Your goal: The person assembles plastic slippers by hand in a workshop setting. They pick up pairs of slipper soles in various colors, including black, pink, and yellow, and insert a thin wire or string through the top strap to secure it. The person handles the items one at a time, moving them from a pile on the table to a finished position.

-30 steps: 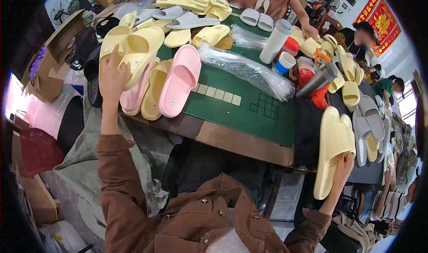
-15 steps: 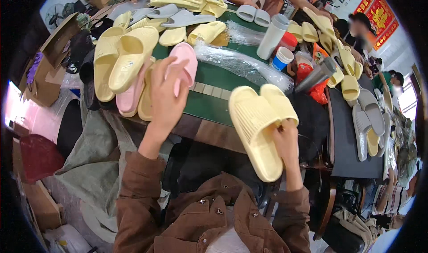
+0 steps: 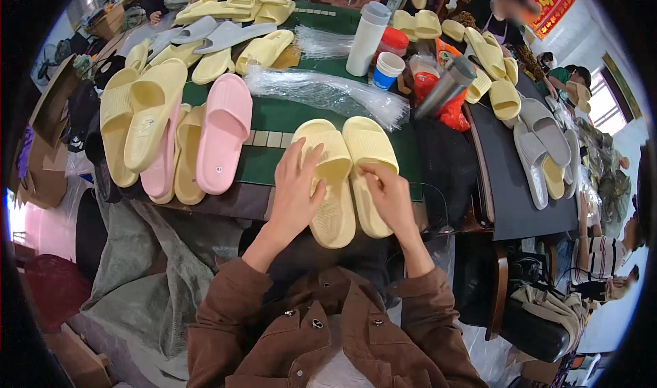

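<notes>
A pair of pale yellow slide slippers lies side by side at the table's near edge, heels toward me. My left hand [image 3: 298, 189] is open along the outer side of the left slipper [image 3: 332, 207], fingers stretched over the strap's edge. The right slipper [image 3: 369, 141] is beside it. My right hand [image 3: 390, 196] has its fingers bent closed at the rear edge of that slipper's strap; its fingertips are partly hidden. To the left, a pink slide slipper [image 3: 224, 131] lies beside stacked yellow slippers [image 3: 154, 118] with another pink one underneath.
Bundles of clear plastic [image 3: 328, 94] lie across the green tabletop [image 3: 263, 118]. Behind them stand a white bottle [image 3: 367, 39], a blue-and-white cup [image 3: 388, 70] and a grey tumbler [image 3: 448, 87]. Grey slippers [image 3: 544, 141] rest on the dark table at right. Other people are around the tables.
My left hand has let go of the pink slipper, now lying at left, and moved right to the yellow pair. The pair has come down onto the table's near edge, both slippers side by side.
</notes>
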Available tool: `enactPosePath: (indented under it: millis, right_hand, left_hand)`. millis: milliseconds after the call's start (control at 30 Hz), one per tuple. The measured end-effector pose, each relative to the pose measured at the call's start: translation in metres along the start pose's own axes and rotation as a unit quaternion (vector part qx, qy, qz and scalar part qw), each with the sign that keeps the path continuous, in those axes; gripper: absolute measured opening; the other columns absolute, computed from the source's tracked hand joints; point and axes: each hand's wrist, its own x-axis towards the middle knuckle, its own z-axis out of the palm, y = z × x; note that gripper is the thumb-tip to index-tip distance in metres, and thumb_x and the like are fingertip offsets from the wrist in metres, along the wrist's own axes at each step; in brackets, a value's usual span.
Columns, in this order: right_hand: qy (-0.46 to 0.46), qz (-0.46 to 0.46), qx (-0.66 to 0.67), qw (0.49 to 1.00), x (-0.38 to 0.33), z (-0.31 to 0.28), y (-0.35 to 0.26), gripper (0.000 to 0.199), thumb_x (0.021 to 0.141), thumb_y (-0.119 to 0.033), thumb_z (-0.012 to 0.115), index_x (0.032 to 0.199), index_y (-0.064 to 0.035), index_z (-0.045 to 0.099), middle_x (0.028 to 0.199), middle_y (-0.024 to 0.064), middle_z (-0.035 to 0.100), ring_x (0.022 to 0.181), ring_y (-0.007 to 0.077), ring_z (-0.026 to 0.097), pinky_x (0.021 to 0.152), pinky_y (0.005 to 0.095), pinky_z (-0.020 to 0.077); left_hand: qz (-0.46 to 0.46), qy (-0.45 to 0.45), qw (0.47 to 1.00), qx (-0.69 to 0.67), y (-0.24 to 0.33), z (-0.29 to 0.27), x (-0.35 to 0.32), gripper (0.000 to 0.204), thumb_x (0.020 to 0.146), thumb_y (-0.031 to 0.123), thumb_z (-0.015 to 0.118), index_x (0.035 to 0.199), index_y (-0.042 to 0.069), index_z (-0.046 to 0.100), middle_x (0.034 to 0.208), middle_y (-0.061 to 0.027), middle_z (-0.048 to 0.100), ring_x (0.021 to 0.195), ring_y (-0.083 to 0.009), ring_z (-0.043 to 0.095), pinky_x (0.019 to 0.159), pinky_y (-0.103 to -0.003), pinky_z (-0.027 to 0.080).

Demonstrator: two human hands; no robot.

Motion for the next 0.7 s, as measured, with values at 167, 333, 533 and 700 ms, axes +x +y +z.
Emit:
enactPosePath:
  millis: [167, 333, 533, 700]
  right_hand:
    - [0.123, 0.026, -0.122, 0.985, 0.010, -0.035, -0.001, 0.021, 0.089, -0.005, 0.059, 0.109, -0.0018, 0.064, 0.095, 0.0156, 0.060, 0.084, 0.0304, 0.062, 0.066, 0.0356, 0.0491]
    - [0.077, 0.037, -0.177, 0.980, 0.006, -0.027, 0.056, 0.034, 0.092, -0.017, 0.055, 0.123, -0.0034, 0.055, 0.108, 0.0201, 0.058, 0.098, 0.0394, 0.059, 0.081, 0.0438, 0.0497]
    - [0.007, 0.057, -0.128, 0.990, -0.002, -0.042, 0.031, 0.032, 0.088, -0.011, 0.061, 0.118, -0.0003, 0.059, 0.095, 0.0128, 0.059, 0.077, 0.0223, 0.060, 0.068, 0.0323, 0.0476]
    - [0.053, -0.010, 0.074, 0.996, 0.015, -0.052, 0.009, 0.032, 0.084, 0.011, 0.050, 0.114, 0.0030, 0.058, 0.110, 0.0083, 0.055, 0.082, 0.0120, 0.058, 0.073, 0.0240, 0.0456]
  left_hand:
    - [-0.008, -0.017, 1.000, -0.014, -0.001, 0.021, -0.003, 0.067, 0.079, 0.006, 0.063, 0.141, 0.007, 0.037, 0.143, -0.0253, 0.030, 0.135, -0.0446, 0.026, 0.110, -0.052, 0.025]
    - [0.009, -0.005, 1.000, -0.024, -0.006, 0.030, 0.006, 0.064, 0.079, 0.005, 0.063, 0.139, 0.008, 0.040, 0.143, -0.0237, 0.031, 0.135, -0.0449, 0.026, 0.110, -0.052, 0.026]
    - [0.008, 0.027, 0.999, -0.032, -0.017, 0.027, 0.014, 0.052, 0.079, 0.001, 0.061, 0.129, 0.009, 0.050, 0.138, -0.0165, 0.043, 0.132, -0.0410, 0.033, 0.108, -0.050, 0.030]
    - [0.022, 0.036, 0.999, -0.002, -0.021, 0.027, 0.010, 0.053, 0.078, -0.001, 0.061, 0.129, 0.010, 0.051, 0.138, -0.0154, 0.044, 0.132, -0.0403, 0.034, 0.107, -0.049, 0.031]
